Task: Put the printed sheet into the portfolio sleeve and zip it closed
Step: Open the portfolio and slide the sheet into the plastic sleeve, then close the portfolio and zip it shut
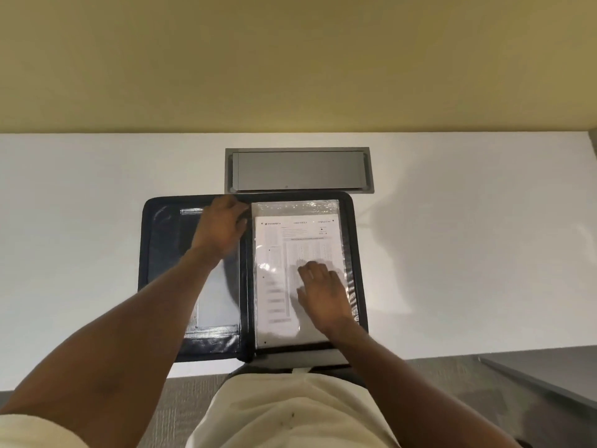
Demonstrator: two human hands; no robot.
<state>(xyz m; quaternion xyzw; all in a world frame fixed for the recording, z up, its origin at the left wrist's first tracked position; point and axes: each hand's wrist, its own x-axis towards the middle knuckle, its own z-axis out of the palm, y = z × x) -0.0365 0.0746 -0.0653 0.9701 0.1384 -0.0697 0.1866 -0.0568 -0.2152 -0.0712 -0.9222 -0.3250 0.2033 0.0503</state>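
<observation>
A black zip portfolio (161, 253) lies open flat on the white desk. On its right half a clear plastic sleeve (290, 206) holds the printed sheet (277, 253), whose text faces up. My right hand (319, 295) rests flat on the sleeve over the sheet's lower right part, fingers spread. My left hand (221, 224) reaches to the portfolio's top edge near the spine, fingers curled there; what they pinch is hidden. The left half shows a dark inner pocket with a shiny panel.
A grey metal cable hatch (298, 169) is set into the white desk (452, 253) just behind the portfolio. A yellow wall rises at the desk's far edge. The portfolio's near edge overhangs the desk front above my lap. Grey floor lies below.
</observation>
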